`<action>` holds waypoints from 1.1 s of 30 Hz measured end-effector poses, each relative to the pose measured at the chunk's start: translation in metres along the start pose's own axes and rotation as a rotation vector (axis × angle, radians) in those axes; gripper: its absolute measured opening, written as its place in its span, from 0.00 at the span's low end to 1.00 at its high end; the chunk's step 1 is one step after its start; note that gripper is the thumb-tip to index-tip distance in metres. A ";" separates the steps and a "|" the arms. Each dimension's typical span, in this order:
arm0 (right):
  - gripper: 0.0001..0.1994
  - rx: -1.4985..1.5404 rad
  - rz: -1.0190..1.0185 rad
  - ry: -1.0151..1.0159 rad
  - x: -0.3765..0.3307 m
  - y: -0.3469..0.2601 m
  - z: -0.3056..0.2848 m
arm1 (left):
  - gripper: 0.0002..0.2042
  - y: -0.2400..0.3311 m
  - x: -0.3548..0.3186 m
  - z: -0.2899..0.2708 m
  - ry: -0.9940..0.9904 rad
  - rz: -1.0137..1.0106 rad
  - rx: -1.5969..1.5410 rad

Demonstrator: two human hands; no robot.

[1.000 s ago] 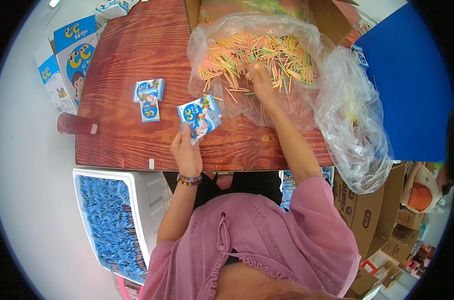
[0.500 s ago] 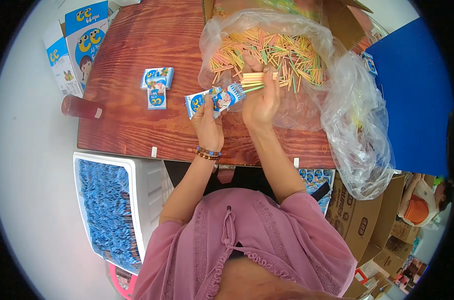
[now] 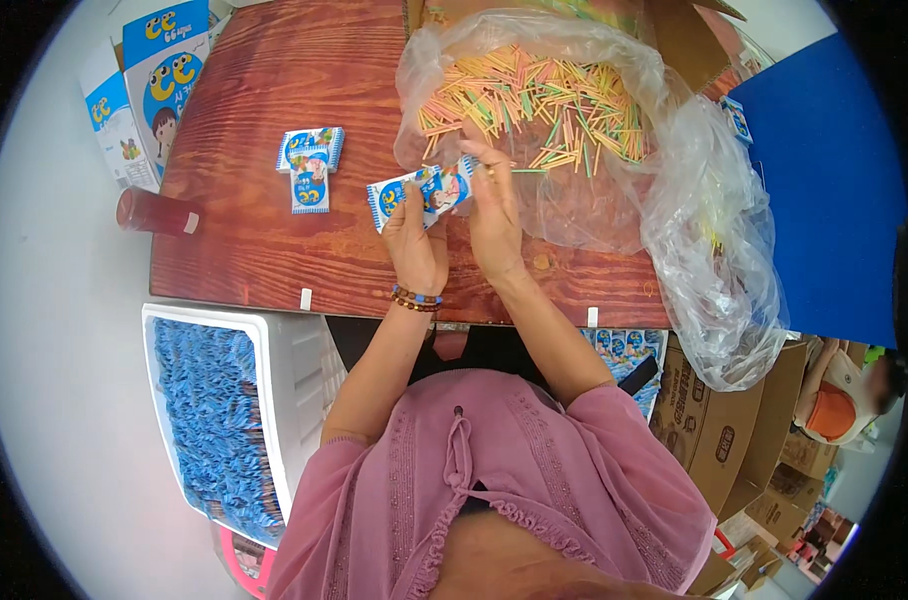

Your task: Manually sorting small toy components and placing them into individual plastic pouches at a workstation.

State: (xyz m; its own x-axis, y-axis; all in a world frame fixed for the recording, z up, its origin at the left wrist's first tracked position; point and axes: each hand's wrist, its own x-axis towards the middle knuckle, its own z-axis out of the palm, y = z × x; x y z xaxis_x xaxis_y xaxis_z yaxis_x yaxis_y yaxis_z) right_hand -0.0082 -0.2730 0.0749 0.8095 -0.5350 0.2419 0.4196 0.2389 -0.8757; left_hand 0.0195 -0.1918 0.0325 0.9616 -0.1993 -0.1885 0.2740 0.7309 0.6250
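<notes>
My left hand [image 3: 414,247] pinches a blue-and-white printed packet [image 3: 452,188] above the table, thumb on top. What looks like a second packet [image 3: 382,203] overlaps it underneath, in the same hand. Curled around the first packet's right end are the fingers of my right hand [image 3: 496,215]; whatever sits between them is mostly hidden. Just beyond lies a clear plastic bag [image 3: 574,215], spread open, with a heap of thin pastel sticks [image 3: 534,95] in yellow, pink and green. Two similar packets [image 3: 311,185] lie overlapped on the table to the left.
The wooden table [image 3: 244,240] carries a reddish cylinder [image 3: 159,212] at its left edge, near printed boxes [image 3: 164,95]. A white foam bin [image 3: 279,400] full of blue packets stands below left. Right are a blue panel [image 3: 824,190] and cartons [image 3: 724,430]; another person [image 3: 839,400] is beyond.
My right hand has moved left and closer against the packet. The bundle of sticks that stuck out from its fingers no longer shows. My left hand stays nearly where it was.
</notes>
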 end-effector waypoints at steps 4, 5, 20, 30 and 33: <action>0.13 -0.289 -0.097 -0.082 0.018 -0.008 -0.030 | 0.10 0.009 0.003 -0.013 -0.029 -0.038 -0.043; 0.13 -0.381 -0.069 -0.098 0.029 -0.008 -0.048 | 0.11 0.010 0.004 -0.017 -0.054 -0.038 -0.057; 0.07 -1.551 -0.006 -0.623 0.132 -0.023 -0.167 | 0.10 0.014 0.001 -0.031 -0.102 -0.089 -0.128; 0.07 -1.932 -0.270 -0.923 0.173 0.012 -0.170 | 0.11 0.016 0.002 -0.032 -0.182 -0.121 -0.171; 0.07 -1.850 -0.167 -0.985 0.178 0.013 -0.166 | 0.11 0.017 0.000 -0.031 -0.151 -0.126 -0.170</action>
State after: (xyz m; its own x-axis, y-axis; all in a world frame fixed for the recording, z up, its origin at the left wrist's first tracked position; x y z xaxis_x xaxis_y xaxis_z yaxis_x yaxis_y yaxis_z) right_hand 0.0729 -0.4999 0.0373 0.9751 0.1917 -0.1119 0.1959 -0.9802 0.0281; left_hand 0.0236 -0.1594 0.0199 0.9144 -0.3820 -0.1337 0.3983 0.7907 0.4650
